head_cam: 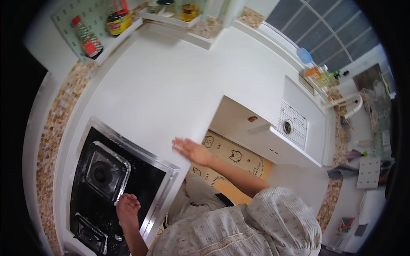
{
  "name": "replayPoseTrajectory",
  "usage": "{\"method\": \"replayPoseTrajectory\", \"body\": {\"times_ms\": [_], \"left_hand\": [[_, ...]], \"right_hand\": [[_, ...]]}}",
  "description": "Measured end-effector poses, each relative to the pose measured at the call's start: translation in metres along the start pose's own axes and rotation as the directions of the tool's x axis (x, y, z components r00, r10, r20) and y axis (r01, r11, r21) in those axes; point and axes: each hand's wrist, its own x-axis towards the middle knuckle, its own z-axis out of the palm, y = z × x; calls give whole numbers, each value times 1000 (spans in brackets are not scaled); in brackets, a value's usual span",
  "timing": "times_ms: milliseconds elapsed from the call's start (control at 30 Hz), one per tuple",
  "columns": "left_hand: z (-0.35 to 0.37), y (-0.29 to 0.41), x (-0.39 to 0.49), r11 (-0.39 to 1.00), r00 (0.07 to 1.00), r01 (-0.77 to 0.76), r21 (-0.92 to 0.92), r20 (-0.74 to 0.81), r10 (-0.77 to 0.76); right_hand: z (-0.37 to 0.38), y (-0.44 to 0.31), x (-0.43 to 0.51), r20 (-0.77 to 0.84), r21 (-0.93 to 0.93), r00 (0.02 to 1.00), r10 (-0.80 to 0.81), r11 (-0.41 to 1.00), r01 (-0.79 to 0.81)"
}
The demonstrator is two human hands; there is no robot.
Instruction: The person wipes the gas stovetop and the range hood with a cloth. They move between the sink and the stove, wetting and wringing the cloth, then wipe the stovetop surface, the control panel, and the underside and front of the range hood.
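Observation:
My right hand (192, 152) is stretched out over the front edge of the white countertop (153, 83), its fingers extended, slightly blurred and holding nothing. Lower left, my left hand (127, 206) hovers over the black gas cooktop (145, 174) with loosely curled fingers and nothing visible in them. Close to its fingertips is the far burner (101, 172), ringed by a square foil liner (123, 184). A second foil-lined burner (91, 236) lies nearer the bottom of the view. Whether either hand touches the surface below it is hard to tell.
A white sink (315, 134) with a wire rack (296, 123) and a pale faucet (347, 102) is at right. Wall shelves hold a red-capped sauce bottle (88, 40) and a dark jar (118, 20). A cat-patterned mat (235, 155) covers the floor beside the cabinets.

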Motion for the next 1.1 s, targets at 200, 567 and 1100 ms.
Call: {"method": "replayPoseTrajectory", "body": {"times_ms": [200, 567, 1100], "left_hand": [[63, -6, -2, 994, 964, -68, 89, 262, 42], [225, -122, -56, 977, 899, 14, 214, 425, -106], [-51, -316, -382, 755, 662, -584, -299, -713, 230]], "right_hand": [[-42, 58, -34, -327, 441, 601, 729, 680, -585], [-197, 44, -160, 239, 547, 803, 546, -759, 354], [-58, -253, -127, 616, 469, 578, -535, -341, -815]]}}
